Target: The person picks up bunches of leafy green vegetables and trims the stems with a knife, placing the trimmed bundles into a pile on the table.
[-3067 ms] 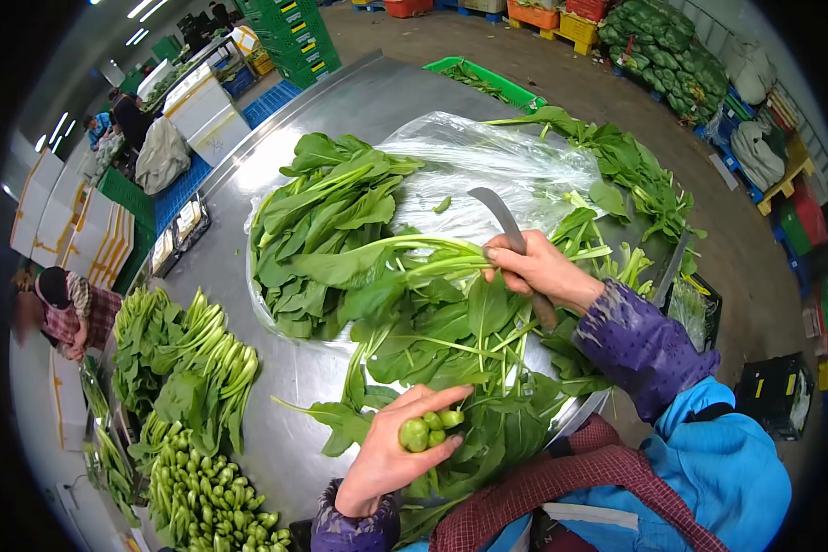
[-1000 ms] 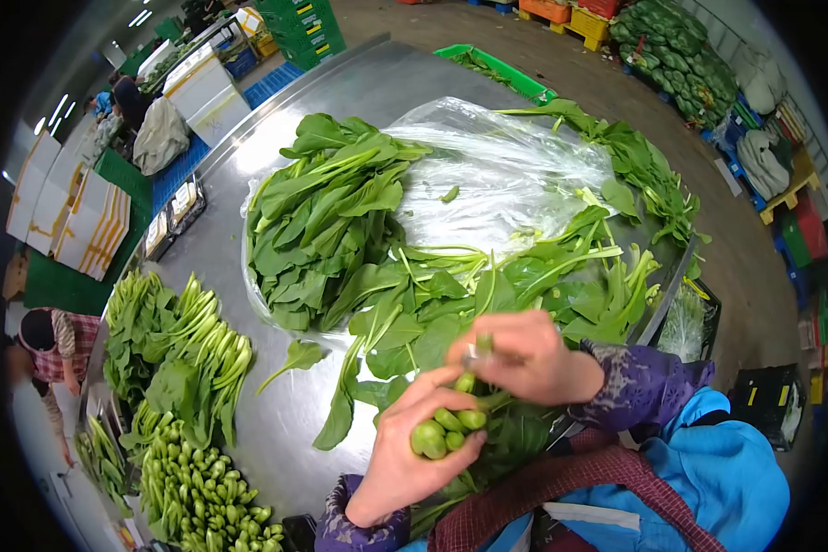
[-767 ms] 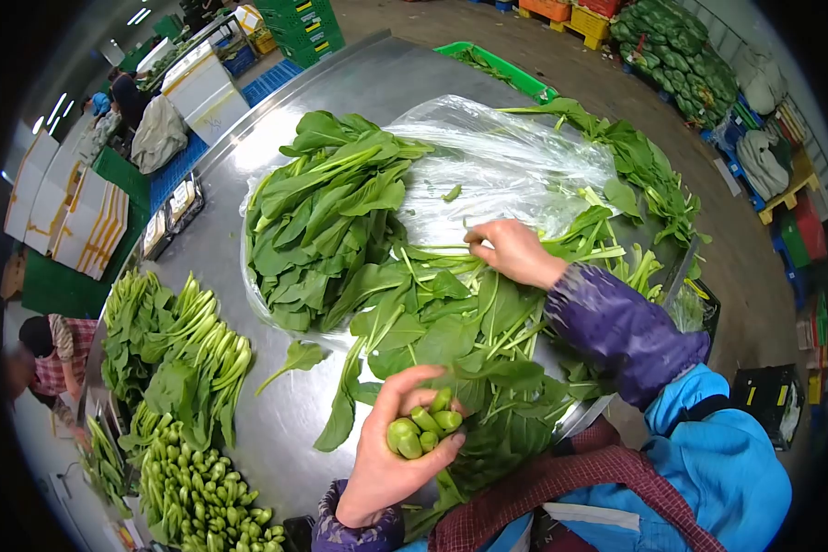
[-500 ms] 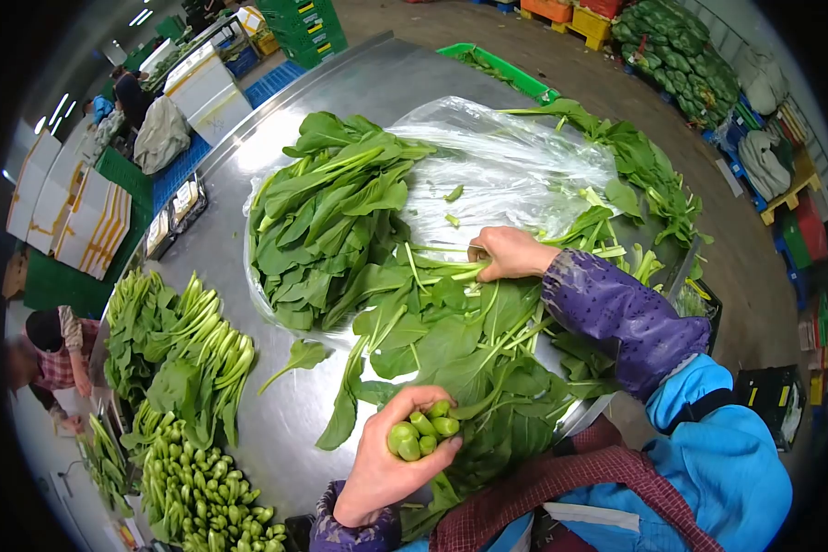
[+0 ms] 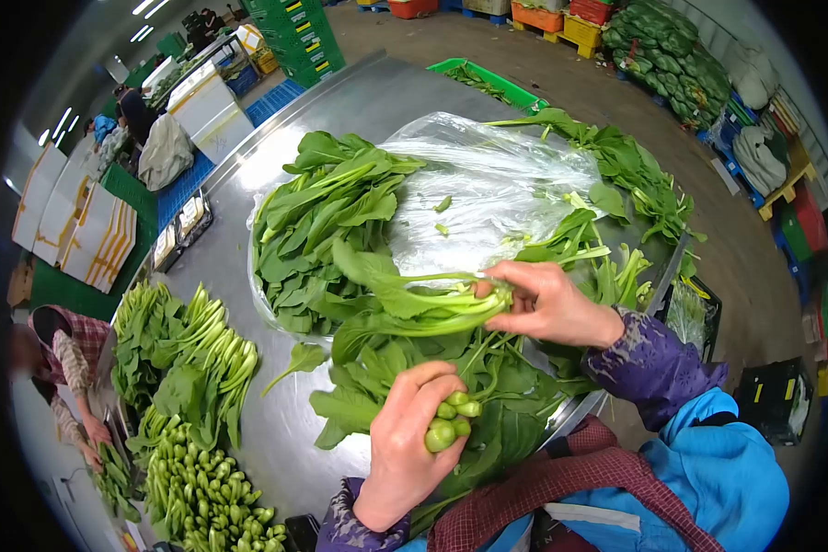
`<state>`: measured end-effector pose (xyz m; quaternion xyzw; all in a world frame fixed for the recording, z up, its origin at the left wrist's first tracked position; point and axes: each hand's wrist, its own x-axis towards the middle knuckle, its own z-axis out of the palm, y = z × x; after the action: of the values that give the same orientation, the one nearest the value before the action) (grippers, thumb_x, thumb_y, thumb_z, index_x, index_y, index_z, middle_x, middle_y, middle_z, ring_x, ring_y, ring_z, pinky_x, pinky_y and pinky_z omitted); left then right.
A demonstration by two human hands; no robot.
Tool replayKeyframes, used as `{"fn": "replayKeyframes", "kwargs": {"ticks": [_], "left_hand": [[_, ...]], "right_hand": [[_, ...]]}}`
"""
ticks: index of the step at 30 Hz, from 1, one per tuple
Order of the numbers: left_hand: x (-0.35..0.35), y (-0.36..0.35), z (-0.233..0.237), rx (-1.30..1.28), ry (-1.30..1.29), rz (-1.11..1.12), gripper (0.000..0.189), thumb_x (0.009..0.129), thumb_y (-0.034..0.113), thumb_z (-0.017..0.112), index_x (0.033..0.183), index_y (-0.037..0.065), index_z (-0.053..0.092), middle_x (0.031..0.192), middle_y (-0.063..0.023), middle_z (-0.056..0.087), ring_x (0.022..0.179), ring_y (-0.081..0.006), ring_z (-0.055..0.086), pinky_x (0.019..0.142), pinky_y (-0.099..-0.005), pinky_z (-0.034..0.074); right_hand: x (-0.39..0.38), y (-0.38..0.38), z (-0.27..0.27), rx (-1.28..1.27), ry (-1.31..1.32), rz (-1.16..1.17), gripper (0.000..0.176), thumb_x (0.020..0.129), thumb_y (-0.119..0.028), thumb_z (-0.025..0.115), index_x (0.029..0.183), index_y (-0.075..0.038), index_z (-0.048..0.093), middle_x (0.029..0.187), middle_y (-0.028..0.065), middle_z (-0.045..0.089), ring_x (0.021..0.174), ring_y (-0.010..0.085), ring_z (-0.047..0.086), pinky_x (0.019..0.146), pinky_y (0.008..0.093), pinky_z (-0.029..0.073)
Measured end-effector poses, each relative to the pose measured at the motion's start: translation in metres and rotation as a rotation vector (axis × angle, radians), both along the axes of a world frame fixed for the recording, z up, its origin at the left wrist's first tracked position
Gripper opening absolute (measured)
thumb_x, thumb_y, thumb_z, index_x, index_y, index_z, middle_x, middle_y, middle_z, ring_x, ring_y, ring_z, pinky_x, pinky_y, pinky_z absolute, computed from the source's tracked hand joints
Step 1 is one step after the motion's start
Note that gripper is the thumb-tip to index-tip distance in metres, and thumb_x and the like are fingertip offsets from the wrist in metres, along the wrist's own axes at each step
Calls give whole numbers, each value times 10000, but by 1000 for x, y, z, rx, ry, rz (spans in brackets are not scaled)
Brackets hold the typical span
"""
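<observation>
Head view. We observed both hands at work over a metal table (image 5: pixel 281 432). The left hand (image 5: pixel 409 442), low in the view, was curled closed around a bunch of thick green stems (image 5: pixel 446 428), whose rounded cut ends showed between thumb and fingers. The right hand (image 5: pixel 557 308), higher and farther right, was partly closed, its thumb and fingers pinching the stem ends of a leafy bundle (image 5: pixel 432 308); the leaves of this bundle extended leftward, above the left hand. The two hands were apart.

Beneath and beside them we noted loose greens (image 5: pixel 511 396). Beyond the leafy bundle lay a clear plastic sheet (image 5: pixel 478 189) bearing two small green scraps, with a heap of leafy greens (image 5: pixel 327 230) on its left part. A single leaf (image 5: pixel 304 358) rested just left of the loose greens. Toward the left edge of the table we recorded stacked bunches (image 5: pixel 202 354), and, nearer to us, a pile with rounded stem ends (image 5: pixel 207 492). A green crate (image 5: pixel 511 89) stood past the far edge; a co-worker (image 5: pixel 74 345) was at far left.
</observation>
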<state>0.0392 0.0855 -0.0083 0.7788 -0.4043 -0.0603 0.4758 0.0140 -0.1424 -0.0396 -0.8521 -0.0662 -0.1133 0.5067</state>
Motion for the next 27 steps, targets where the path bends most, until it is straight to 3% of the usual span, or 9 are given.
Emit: {"fn": "replayKeyframes", "kwargs": {"ticks": [6, 9, 11, 16, 19, 21, 22, 27], "left_hand": [[-1, -17, -6, 16, -291, -33, 363, 568, -38, 695, 908, 16, 581, 1194, -210, 524, 1097, -396, 521, 922, -439, 427], [-5, -17, -11, -62, -152, -40, 434, 538, -61, 702, 947, -5, 568, 1209, -212, 499, 1106, -415, 495, 914, -446, 427], [-3, -16, -12, -62, -143, -32, 437, 535, -62, 702, 946, -3, 568, 1201, -213, 502, 1095, -416, 499, 911, -445, 429], [-5, -21, -16, -72, -251, 2, 362, 582, -34, 693, 917, 32, 574, 1157, -227, 541, 1028, -382, 560, 864, -414, 464], [-4, -18, -15, -91, -163, 38, 404, 563, -56, 704, 937, 17, 571, 1166, -213, 525, 1003, -380, 562, 826, -396, 478], [0, -15, -11, -87, -157, 53, 370, 589, -45, 701, 929, 20, 571, 1144, -218, 541, 954, -370, 589, 786, -379, 492], [1, -12, -11, -57, -83, 69, 354, 602, -39, 698, 927, 20, 572, 1128, -218, 551, 950, -369, 592, 788, -381, 491], [-2, -11, -6, -20, 74, 51, 315, 626, -35, 682, 917, 14, 574, 1059, -212, 588, 963, -364, 595, 799, -378, 487]], "right_hand": [[-23, 20, 11, 131, 71, 29, 374, 756, -123, 722, 1069, -12, 551, 749, 34, 587, 457, 46, 468, 441, 225, 376], [-25, 20, 10, 183, 137, 60, 387, 814, -160, 678, 1134, -6, 525, 754, 49, 600, 468, 48, 462, 451, 224, 380], [-28, 23, 17, 482, 258, 61, 381, 868, -198, 629, 1174, -17, 494, 778, 61, 621, 486, 54, 468, 458, 231, 385], [-28, 26, 18, 481, 251, 54, 347, 911, -230, 576, 1172, -22, 480, 807, 43, 635, 507, 49, 460, 480, 222, 395], [-22, 25, 10, 398, 284, 26, 299, 904, -179, 575, 1149, -31, 489, 811, 63, 651, 504, 105, 539, 490, 255, 434], [-15, 24, -5, -103, -243, -21, 294, 848, -95, 594, 1124, -42, 508, 807, 93, 653, 578, 197, 628, 511, 311, 477], [-16, 21, 0, -354, -275, -45, 337, 765, -50, 605, 1095, -45, 538, 850, 110, 648, 683, 252, 655, 532, 341, 500], [-12, 25, 0, -581, -367, -97, 341, 722, -36, 601, 1062, -43, 572, 854, 76, 627, 654, 237, 641, 486, 321, 490]]}}
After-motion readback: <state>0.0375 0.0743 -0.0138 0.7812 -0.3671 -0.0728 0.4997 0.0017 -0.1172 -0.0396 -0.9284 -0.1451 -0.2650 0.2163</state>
